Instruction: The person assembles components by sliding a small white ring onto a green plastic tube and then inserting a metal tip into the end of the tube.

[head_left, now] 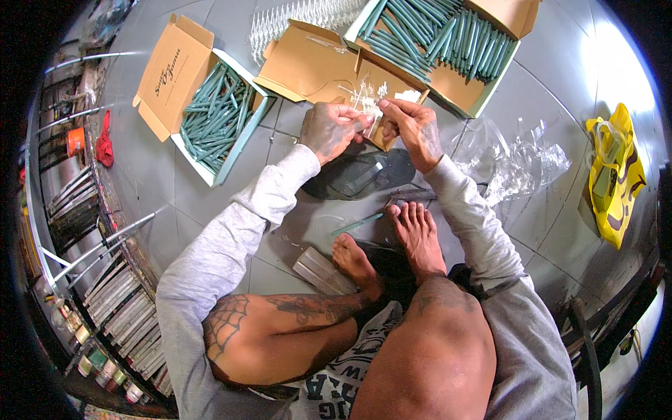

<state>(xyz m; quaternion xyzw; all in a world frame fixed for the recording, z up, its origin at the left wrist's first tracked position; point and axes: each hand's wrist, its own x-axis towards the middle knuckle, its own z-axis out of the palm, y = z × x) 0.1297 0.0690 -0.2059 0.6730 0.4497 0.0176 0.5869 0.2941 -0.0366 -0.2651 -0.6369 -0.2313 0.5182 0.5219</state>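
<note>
My left hand and my right hand meet in front of me, thumbs and fingertips pinched close together. Whatever lies between the fingers is too small to make out. Just beyond them, small white pieces are gathered in an open cardboard box. To the left stands an open box heaped with slim teal pen-like sticks. Another box, at the far right of my hands, holds more of these sticks, partly in rows. One loose teal stick lies on the floor by my feet.
A dark oval thing sits under my hands. Crumpled clear plastic and a yellow bag lie to the right. White spiky strips are at the back. A crowded shelf runs along the left.
</note>
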